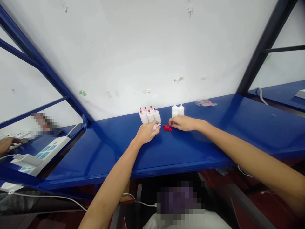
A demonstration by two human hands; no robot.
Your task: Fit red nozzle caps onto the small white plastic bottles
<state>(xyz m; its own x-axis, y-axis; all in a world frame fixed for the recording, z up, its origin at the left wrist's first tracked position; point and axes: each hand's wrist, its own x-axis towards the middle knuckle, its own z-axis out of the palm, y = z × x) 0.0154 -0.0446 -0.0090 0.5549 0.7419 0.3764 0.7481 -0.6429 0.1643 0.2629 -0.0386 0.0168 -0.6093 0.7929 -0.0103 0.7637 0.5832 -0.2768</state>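
A: What is the grip showing?

B: The left hand (147,132) is gripping a white nozzle bottle (154,127) just left of the pile of small red caps (167,128). The right hand (181,122) is hovering at the pile's right edge, fingers curling inward; whether they are pinching a cap, I am not managing to tell.

A: Handling assessment?

B: In my judgement, the bottle is looking light and soft-walled; the firmer shoulder below its nozzle is offering the better hold. Caps are appearing light, stiff and liable to roll; fingertips should be taking them by the sides.

A: Farther out?

B: Red-capped bottles (149,116) are standing behind the pile, leftward; uncapped bottles (178,110), behind it, rightward.
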